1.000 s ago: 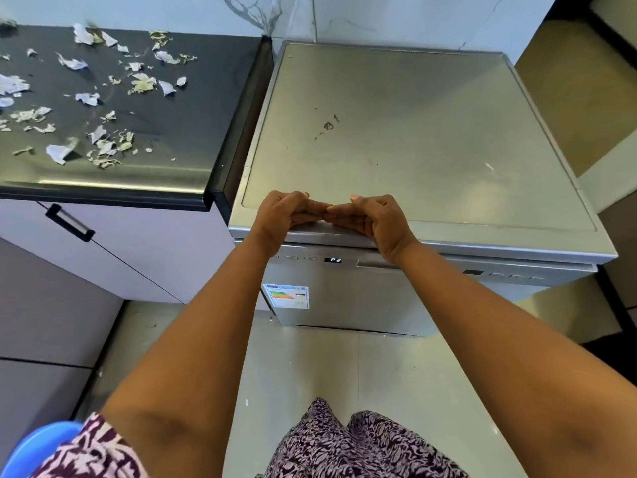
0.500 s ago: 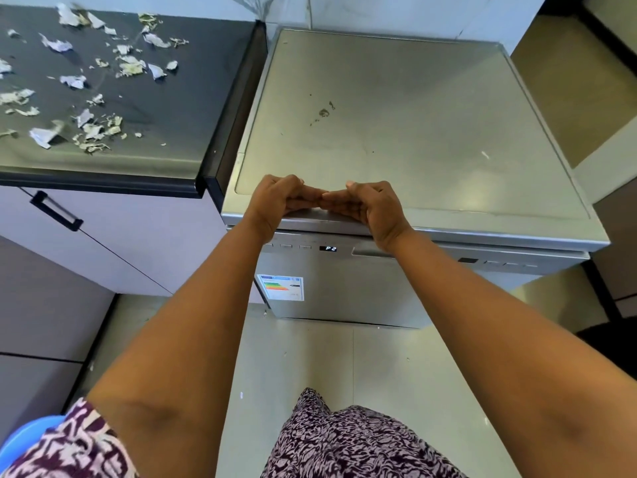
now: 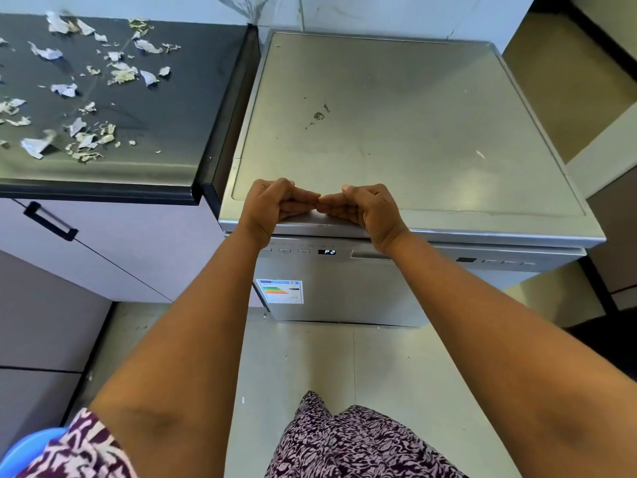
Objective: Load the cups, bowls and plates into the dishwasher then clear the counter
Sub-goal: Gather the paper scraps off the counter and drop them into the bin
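Note:
The silver dishwasher stands in front of me with its door closed and its panel display reading P2. My left hand and my right hand both rest on the front edge of its top, above the door. Their fingers point toward each other and the fingertips meet in the middle. Neither hand holds anything. No cups, bowls or plates are in view.
The dark counter to the left is strewn with several torn paper and peel scraps. Below it is a white cabinet with a black handle. A blue object shows at the bottom left corner. Pale floor tiles lie beneath me.
Both hands stay on the dishwasher's front edge with fingertips together. Only the camera view has shifted slightly.

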